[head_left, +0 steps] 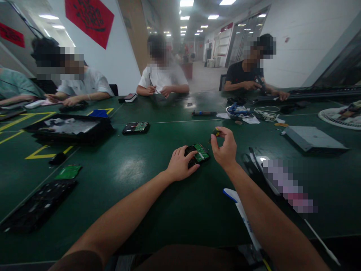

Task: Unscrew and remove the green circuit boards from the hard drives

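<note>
Past bare forearms (126,214), small black hard drive with green circuit board (199,154) is held flat under curled left hand (180,163). Small yellow-black tool (216,131) is pinched by right hand (225,148). Drive judged dense and rigid, board fragile: best gripped by side edges.

At the middle of the table (126,169), a hard drive (200,153) lies under the fingers of the left hand (180,165). The right hand (225,148) is raised just to its right, pinching a small tool (216,131) above the drive's far corner. Behind and to the left sits a second drive (135,128), and left of that a tray (67,128). Nearer the front edge lies a loose circuit board (68,172), with a flat panel (39,203) just before it. A flat case (313,138) lies well off to the right, a bowl (237,111) sits behind the right hand, and a screwdriver (203,113) lies left of the bowl. Three people sit along the far side.
</note>
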`<move>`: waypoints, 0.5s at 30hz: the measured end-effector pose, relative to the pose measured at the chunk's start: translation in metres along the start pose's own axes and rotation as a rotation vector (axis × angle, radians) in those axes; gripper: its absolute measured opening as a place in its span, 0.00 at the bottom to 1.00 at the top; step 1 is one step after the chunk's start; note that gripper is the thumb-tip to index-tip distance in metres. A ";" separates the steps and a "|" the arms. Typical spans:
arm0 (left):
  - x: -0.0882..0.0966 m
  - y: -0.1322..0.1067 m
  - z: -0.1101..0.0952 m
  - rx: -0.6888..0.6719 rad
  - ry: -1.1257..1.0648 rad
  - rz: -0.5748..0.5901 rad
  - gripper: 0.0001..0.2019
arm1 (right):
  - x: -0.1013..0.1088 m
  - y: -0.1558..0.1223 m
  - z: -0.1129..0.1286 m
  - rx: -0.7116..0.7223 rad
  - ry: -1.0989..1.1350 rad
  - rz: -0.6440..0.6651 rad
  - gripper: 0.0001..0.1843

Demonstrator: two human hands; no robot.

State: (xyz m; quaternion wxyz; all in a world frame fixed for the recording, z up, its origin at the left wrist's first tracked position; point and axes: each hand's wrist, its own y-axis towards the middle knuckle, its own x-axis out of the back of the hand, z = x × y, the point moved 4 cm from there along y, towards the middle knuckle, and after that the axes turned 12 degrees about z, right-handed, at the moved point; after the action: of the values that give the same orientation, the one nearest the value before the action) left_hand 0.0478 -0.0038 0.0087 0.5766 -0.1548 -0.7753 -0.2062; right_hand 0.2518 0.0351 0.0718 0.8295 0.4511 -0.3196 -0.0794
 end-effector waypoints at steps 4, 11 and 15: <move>0.000 0.000 -0.001 0.002 0.009 0.000 0.31 | 0.002 0.001 0.002 0.015 -0.010 0.011 0.20; 0.000 0.000 0.000 0.005 0.009 0.005 0.32 | 0.002 0.001 0.003 0.029 0.011 -0.006 0.19; 0.000 0.000 0.001 0.006 0.015 0.005 0.31 | 0.002 0.001 -0.001 0.018 -0.001 -0.028 0.19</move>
State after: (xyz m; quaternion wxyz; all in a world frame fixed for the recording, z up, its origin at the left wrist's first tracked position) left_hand 0.0471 -0.0036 0.0080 0.5835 -0.1535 -0.7710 -0.2036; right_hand 0.2538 0.0357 0.0726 0.8240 0.4631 -0.3142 -0.0884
